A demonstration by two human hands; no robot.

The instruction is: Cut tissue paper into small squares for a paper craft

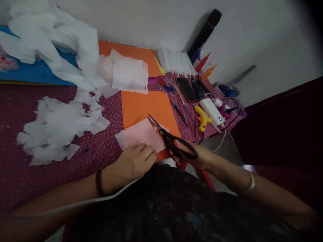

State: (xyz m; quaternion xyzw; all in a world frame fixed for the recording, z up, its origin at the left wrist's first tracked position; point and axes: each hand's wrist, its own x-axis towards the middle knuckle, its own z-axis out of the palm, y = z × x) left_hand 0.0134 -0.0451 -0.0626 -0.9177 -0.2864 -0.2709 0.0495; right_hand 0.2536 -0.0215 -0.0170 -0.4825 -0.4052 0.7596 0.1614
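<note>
My left hand point(136, 160) is closed on the near edge of a thin pale pink sheet of tissue paper point(141, 136) that lies over an orange card sheet point(145, 106). My right hand point(188, 155) has its fingers through the black handles of a pair of scissors point(171, 141). The blades point up and left and sit at the pink sheet's right edge. A dark bead bracelet is on my left wrist and a pale bangle on my right forearm.
Piles of white tissue scraps point(57, 129) lie left on the red checked cloth point(22, 168). More white tissue point(126, 74), orange and blue sheets lie behind. At the right are a yellow glue gun point(203, 119), a white power bank point(212, 111), a phone point(186, 89), pens and glue bottles point(205, 67).
</note>
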